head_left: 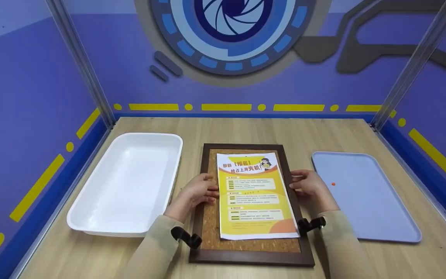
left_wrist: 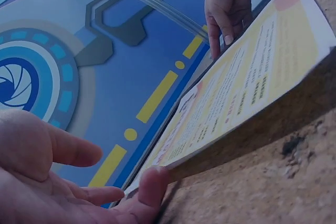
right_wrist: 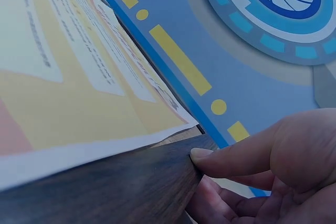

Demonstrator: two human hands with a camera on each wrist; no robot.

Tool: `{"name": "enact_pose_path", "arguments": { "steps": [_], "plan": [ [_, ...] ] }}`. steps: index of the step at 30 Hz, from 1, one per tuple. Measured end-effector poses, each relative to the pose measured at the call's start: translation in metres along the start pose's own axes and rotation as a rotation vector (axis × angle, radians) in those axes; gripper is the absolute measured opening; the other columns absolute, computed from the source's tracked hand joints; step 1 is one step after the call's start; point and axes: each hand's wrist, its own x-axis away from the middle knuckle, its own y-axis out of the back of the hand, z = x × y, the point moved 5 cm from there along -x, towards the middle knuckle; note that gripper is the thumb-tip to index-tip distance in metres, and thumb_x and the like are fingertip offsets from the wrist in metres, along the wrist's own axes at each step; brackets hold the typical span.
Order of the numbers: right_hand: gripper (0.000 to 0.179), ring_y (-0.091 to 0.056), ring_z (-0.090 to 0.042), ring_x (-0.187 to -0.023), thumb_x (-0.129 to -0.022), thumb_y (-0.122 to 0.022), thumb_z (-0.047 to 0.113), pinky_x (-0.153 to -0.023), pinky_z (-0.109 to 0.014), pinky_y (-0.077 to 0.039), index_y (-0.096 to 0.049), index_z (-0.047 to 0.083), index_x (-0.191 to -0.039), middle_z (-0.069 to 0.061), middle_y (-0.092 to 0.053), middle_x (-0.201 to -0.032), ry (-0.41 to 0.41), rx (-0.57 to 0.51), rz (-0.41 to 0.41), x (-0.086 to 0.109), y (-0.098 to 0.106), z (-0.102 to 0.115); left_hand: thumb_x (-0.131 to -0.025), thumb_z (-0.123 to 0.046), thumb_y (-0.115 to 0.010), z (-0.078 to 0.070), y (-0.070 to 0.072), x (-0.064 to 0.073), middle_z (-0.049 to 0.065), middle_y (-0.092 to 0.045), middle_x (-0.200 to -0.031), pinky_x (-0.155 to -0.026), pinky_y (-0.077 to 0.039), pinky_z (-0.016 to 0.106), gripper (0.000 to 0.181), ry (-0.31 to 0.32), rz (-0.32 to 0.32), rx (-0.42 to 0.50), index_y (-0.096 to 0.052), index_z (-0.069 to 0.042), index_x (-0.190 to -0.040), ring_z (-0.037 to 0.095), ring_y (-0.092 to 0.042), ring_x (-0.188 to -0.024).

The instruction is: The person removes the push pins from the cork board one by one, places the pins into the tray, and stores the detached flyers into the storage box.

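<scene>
A cork board with a dark brown wooden frame lies on the table in the middle of the head view. On its cork is a yellow printed sheet, with a tiny dark spot at its top edge. My left hand reaches over the left frame side, fingertips at the sheet's left edge; its fingers look relaxed in the left wrist view. The right hand holds the frame's right side. In the right wrist view its thumb presses the top of the frame's edge, the other fingers curled at its outer side.
At the left stands a deep white tray. A flat pale blue tray lies at the right, bearing a small orange object. Purple-blue printed walls and metal corner posts enclose the wooden table.
</scene>
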Motion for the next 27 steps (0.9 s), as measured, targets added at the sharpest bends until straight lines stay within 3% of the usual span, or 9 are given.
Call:
{"name": "enact_pose_path", "arguments": {
  "steps": [4, 11, 15, 20, 27],
  "plan": [
    [0.062, -0.065, -0.008, -0.091, -0.089, -0.069, -0.009, -0.072, -0.024, -0.059, -0.047, -0.008, -0.148, -0.026, -0.064, -0.130, 0.003, 0.004, 0.000, -0.001, 0.000, 0.000, -0.108, -0.010, -0.046, 0.002, -0.003, -0.003, 0.020, -0.064, -0.114, -0.066, -0.057, 0.026, 0.054, -0.032, 0.015, 0.011, -0.029, 0.009, -0.155, 0.018, -0.065, -0.083],
    [0.061, -0.063, -0.014, -0.099, -0.091, -0.068, -0.007, -0.075, -0.026, -0.059, -0.048, -0.006, -0.148, -0.023, -0.062, -0.130, -0.013, 0.026, -0.012, 0.000, 0.001, 0.000, -0.106, -0.014, -0.054, 0.007, -0.008, -0.008, 0.026, -0.061, -0.138, -0.086, -0.064, 0.042, 0.060, -0.007, 0.055, 0.044, -0.030, 0.003, -0.158, 0.029, -0.073, -0.106],
    [0.058, -0.062, -0.018, -0.102, -0.093, -0.067, -0.004, -0.076, -0.027, -0.058, -0.050, -0.003, -0.148, -0.022, -0.061, -0.131, -0.030, 0.047, -0.023, -0.001, 0.001, 0.000, -0.100, -0.008, -0.060, 0.012, -0.011, -0.010, 0.025, -0.063, -0.136, -0.081, -0.064, 0.041, 0.065, 0.004, 0.073, 0.093, -0.033, -0.001, -0.158, 0.028, -0.073, -0.104],
    [0.058, -0.061, -0.022, -0.109, -0.093, -0.066, -0.005, -0.077, -0.026, -0.057, -0.049, -0.001, -0.149, -0.024, -0.058, -0.139, -0.053, 0.045, -0.026, -0.002, 0.001, -0.001, -0.093, 0.001, -0.065, 0.015, -0.017, -0.012, 0.020, -0.061, -0.142, -0.070, -0.063, 0.031, 0.073, -0.028, 0.084, 0.094, -0.034, -0.003, -0.159, 0.021, -0.074, -0.098],
    [0.061, -0.060, -0.019, -0.105, -0.092, -0.067, -0.005, -0.074, -0.026, -0.057, -0.047, -0.003, -0.150, -0.023, -0.058, -0.136, -0.053, 0.028, -0.019, -0.003, 0.000, -0.003, -0.089, 0.013, -0.062, 0.019, -0.023, -0.015, 0.019, -0.060, -0.145, -0.065, -0.062, 0.030, 0.083, -0.027, 0.099, 0.115, -0.030, -0.009, -0.162, 0.021, -0.074, -0.093]
  ]
}}
